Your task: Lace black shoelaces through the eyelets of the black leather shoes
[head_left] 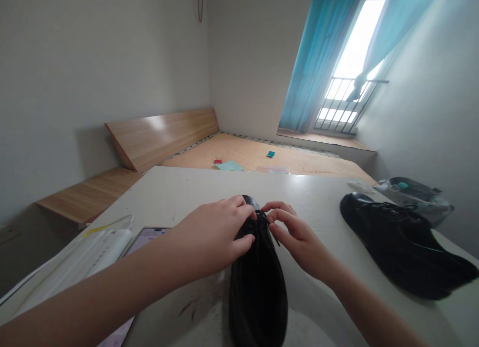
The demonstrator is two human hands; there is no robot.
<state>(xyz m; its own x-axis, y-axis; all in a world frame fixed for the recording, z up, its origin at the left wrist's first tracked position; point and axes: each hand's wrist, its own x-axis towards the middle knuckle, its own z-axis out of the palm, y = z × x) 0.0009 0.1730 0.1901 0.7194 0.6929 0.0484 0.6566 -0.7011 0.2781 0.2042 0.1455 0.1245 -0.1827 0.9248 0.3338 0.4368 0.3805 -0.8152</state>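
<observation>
- Both your hands are at the near shoe (258, 307), fingertips in at its black laces (258, 232).
- Left hand (224, 232): comes over the near shoe's left side, fingers bent over the lacing, thumb just below them. Can't tell if a lace is pinched.
- Right hand (295, 232): at the near shoe's right side, fingers curled, index and thumb tips by the laces. Can't confirm a firm grip; the fingertips blend into the black.
- Near shoe is black, upright on the bench (314, 197), between your forearms, toe pointing away from you, opening toward you. One loose lace end hangs off its right side, under your right fingers.
- Second shoe (396, 247): black, laced, upright, right of the near shoe and well apart from it, toe angled away and toward it.
- Phone (147, 234): left of the near shoe, screen lit, partly under your left forearm.
- White object (108, 249) with clear plastic: left of the near shoe, beyond the phone. Can't tell what it is.
- Small clear packet (359, 187): past the near shoe, to its right, near the second shoe's toe.
- Bed (310, 162): beyond the near shoe's toe, past the bench's far edge; pale green cloth (229, 166) and blue-green item (271, 154) lie on it.
</observation>
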